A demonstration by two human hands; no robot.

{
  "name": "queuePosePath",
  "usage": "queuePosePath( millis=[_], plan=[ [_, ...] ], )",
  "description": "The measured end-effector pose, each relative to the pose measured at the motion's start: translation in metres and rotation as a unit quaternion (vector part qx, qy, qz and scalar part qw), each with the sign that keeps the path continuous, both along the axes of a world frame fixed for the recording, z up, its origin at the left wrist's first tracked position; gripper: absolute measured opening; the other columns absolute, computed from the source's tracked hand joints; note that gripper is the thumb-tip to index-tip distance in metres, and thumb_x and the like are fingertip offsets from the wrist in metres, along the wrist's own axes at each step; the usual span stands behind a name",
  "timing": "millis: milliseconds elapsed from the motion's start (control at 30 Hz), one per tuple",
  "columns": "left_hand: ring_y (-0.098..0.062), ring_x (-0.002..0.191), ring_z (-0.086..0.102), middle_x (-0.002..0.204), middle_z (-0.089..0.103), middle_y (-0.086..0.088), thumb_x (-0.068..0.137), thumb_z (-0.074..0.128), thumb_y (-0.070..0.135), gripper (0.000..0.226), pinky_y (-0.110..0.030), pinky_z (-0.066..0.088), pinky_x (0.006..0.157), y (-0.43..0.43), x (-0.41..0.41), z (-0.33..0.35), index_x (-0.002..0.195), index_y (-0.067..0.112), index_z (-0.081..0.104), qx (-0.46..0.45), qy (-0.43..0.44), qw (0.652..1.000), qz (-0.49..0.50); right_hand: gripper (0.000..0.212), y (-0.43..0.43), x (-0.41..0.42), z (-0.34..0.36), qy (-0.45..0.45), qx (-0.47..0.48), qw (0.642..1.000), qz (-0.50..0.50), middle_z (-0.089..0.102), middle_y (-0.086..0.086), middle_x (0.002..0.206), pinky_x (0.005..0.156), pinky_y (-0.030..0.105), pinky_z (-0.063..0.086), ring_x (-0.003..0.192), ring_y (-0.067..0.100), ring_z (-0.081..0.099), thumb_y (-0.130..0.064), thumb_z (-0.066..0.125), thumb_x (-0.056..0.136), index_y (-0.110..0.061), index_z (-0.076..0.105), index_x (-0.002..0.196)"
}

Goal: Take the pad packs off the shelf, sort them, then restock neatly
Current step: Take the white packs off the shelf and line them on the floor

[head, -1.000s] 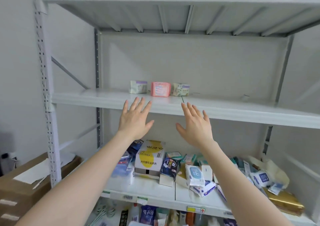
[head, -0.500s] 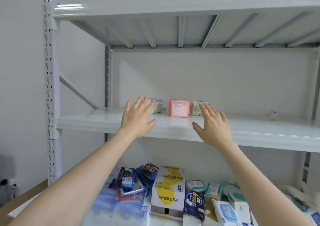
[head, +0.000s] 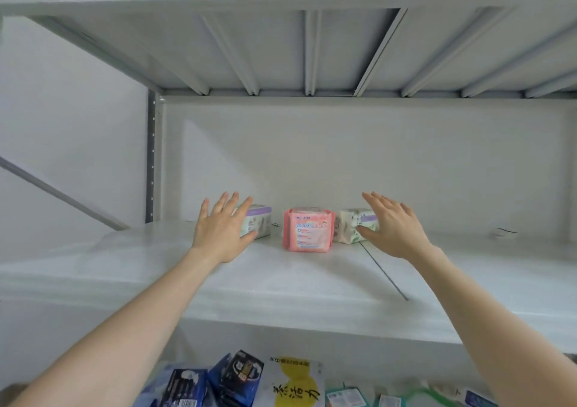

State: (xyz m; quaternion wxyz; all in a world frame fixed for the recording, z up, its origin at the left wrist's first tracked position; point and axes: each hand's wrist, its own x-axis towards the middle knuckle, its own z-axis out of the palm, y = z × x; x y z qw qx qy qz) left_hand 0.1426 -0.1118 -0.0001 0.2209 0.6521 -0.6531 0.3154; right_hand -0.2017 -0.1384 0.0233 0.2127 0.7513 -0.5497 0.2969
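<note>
Three pad packs stand in a row at the back of the shelf (head: 281,281), approx. centre: the pink pack (head: 307,230) upright in the middle, label toward me, the purple-trimmed pack (head: 259,222) near it on the left w/ a gap between, and the green-print pack (head: 349,225) just beside it on the right. My left hand (head: 220,231) is raised in front of the purple-trimmed pack, covering its left part, fingers (head: 229,203) straight, spread and holding nothing. My right hand (head: 393,228) is up at the green-print pack's right end, fingers likewise straight and released, thumb across the pack's front. Can't tell whether either hand touches its pack. A small pale scrap (head: 502,233) lies on the shelf well to the right. Ribbed underside of the upper shelf (head: 312,47) overhead, perforated post (head: 151,156) at the back left. Below, a yellow-and-white box (head: 295,384) and dark blue packets (head: 237,375) among other goods
</note>
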Motion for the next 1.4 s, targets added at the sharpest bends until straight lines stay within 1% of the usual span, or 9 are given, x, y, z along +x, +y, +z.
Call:
queuePosePath(
  millis=[333,467,633,733,867,1067,1200,1333,1400],
  plan=[
    [-0.022,0.151,0.003,0.164,0.007,-0.003,0.092,0.036,0.067,0.078,-0.050,0.004,0.120,-0.093,0.018,0.012,0.155,0.033,0.006,0.035,0.054,0.997,0.034,0.079,-0.110,-0.019,0.014,0.014,0.060,0.998,0.007,0.025,0.001,0.161,0.118,0.041,0.021,0.146,0.019,0.026,-0.056,0.055,0.090,-0.028,0.019,0.154],
    [-0.023,0.150,0.006,0.163,0.010,-0.006,0.089,0.037,0.071,0.081,-0.050,0.008,0.119,-0.110,0.030,0.004,0.155,0.033,0.008,0.047,0.093,0.994,0.043,0.085,-0.136,-0.025,0.008,-0.020,0.104,0.994,0.004,0.032,0.000,0.158,0.115,0.041,0.028,0.143,0.022,0.032,-0.060,0.060,0.085,-0.029,0.022,0.153],
    [-0.028,0.147,0.020,0.160,0.018,-0.012,0.086,0.043,0.071,0.084,-0.050,0.018,0.117,-0.119,0.041,-0.003,0.154,0.033,0.012,0.064,0.155,0.985,0.041,0.095,-0.158,-0.034,0.006,-0.086,0.144,0.986,0.008,0.036,-0.003,0.155,0.107,0.039,0.033,0.139,0.021,0.038,-0.065,0.068,0.075,-0.029,0.025,0.152],
    [-0.032,0.142,0.031,0.157,0.024,-0.013,0.086,0.047,0.069,0.083,-0.050,0.023,0.115,-0.123,0.043,-0.006,0.154,0.032,0.016,0.074,0.200,0.977,0.033,0.101,-0.170,-0.040,0.011,-0.116,0.173,0.978,0.011,0.033,-0.004,0.156,0.109,0.041,0.032,0.140,0.021,0.037,-0.068,0.070,0.071,-0.031,0.023,0.153],
    [-0.031,0.138,0.037,0.152,0.034,-0.010,0.087,0.051,0.065,0.082,-0.049,0.028,0.112,-0.131,0.044,-0.009,0.153,0.030,0.019,0.085,0.250,0.965,0.005,0.110,-0.191,-0.051,0.017,-0.145,0.212,0.966,0.035,0.032,0.000,0.156,0.113,0.045,0.032,0.142,0.025,0.034,-0.067,0.075,0.066,-0.030,0.020,0.154],
    [-0.031,0.132,0.044,0.144,0.044,-0.013,0.087,0.059,0.057,0.082,-0.040,0.037,0.105,-0.144,0.046,-0.010,0.153,0.027,0.021,0.090,0.319,0.942,-0.044,0.120,-0.227,-0.060,0.020,-0.239,0.284,0.923,0.099,0.029,0.003,0.158,0.112,0.042,0.034,0.143,0.026,0.032,-0.053,0.089,0.058,-0.032,0.020,0.154],
    [-0.031,0.130,0.045,0.140,0.046,-0.013,0.085,0.063,0.054,0.083,-0.038,0.037,0.104,-0.153,0.047,-0.008,0.152,0.027,0.022,0.093,0.343,0.933,-0.053,0.125,-0.246,-0.061,0.018,-0.293,0.347,0.880,0.139,0.038,0.007,0.152,0.098,0.035,0.039,0.132,0.025,0.044,-0.045,0.090,0.053,-0.028,0.018,0.154],
    [-0.030,0.129,0.046,0.137,0.049,-0.011,0.081,0.071,0.052,0.088,-0.042,0.039,0.106,-0.151,0.045,-0.007,0.151,0.028,0.024,0.092,0.387,0.914,-0.078,0.113,-0.251,-0.063,0.018,-0.316,0.400,0.847,0.152,0.043,-0.001,0.147,0.108,0.043,0.039,0.133,0.024,0.042,-0.035,0.090,0.061,-0.032,0.023,0.152],
    [-0.030,0.125,0.048,0.133,0.052,-0.011,0.078,0.075,0.049,0.087,-0.044,0.042,0.104,-0.149,0.042,-0.010,0.148,0.027,0.027,0.087,0.403,0.907,-0.084,0.108,-0.251,-0.062,0.017,-0.302,0.411,0.846,0.153,0.045,-0.001,0.145,0.109,0.046,0.039,0.132,0.024,0.044,-0.027,0.089,0.065,-0.031,0.025,0.152]
  ],
)
